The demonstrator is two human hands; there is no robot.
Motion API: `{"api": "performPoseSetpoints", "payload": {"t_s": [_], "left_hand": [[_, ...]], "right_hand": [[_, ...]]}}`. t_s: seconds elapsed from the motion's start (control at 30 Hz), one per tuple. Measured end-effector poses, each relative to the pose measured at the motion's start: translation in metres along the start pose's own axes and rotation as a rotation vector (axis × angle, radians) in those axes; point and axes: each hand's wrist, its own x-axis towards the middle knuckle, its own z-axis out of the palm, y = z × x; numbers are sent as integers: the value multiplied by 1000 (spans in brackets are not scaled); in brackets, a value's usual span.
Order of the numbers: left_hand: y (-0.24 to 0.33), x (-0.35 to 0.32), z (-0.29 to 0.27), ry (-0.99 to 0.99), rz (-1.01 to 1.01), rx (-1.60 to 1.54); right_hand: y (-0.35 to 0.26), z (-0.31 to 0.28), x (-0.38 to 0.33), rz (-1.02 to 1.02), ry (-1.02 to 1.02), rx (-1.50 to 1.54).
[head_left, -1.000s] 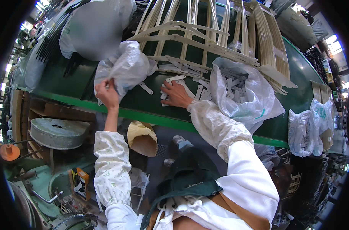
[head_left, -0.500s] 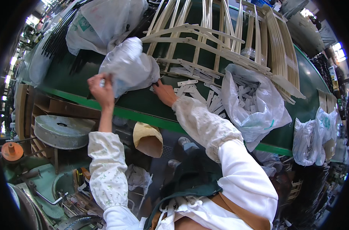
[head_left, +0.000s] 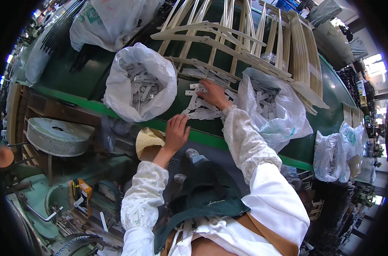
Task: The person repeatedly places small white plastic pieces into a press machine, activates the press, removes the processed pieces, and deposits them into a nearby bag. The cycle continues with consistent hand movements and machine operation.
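Observation:
My left hand [head_left: 176, 130] hovers with fingers spread at the front edge of the green table [head_left: 74, 72], just right of a white plastic bag [head_left: 117, 91] holding several flat pale pieces [head_left: 141, 85]. It holds nothing. My right hand [head_left: 214, 94] lies flat on a small heap of the same flat pale pieces [head_left: 199, 112] on the table, fingers spread over them. To its right a second, clear plastic bag [head_left: 283, 119] holds more such pieces.
Long pale curved slats [head_left: 228, 38] are stacked across the back of the table. More filled bags [head_left: 102, 19] sit at the far left and hang at the right [head_left: 330, 155]. A round grey disc [head_left: 57, 136] and a yellowish cone-shaped piece [head_left: 148, 143] lie below the table.
My left hand has let go of the white bag's rim and dropped to the table edge. The bag now stands open. My right hand slid further onto the loose pieces.

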Motion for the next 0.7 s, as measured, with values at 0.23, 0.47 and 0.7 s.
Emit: {"api": "performPoseSetpoints", "payload": {"t_s": [0.23,0.47,0.7], "left_hand": [[-3,28,37,-147,-296,17],[-30,21,52,-116,-133,-130],[-29,19,39,-95,-304,-23]], "right_hand": [[-13,-17,-32,-179,-297,-48],[-48,-23,-41,-147,-370,-223],[-20,0,-30,-147,-288,-258]]}}
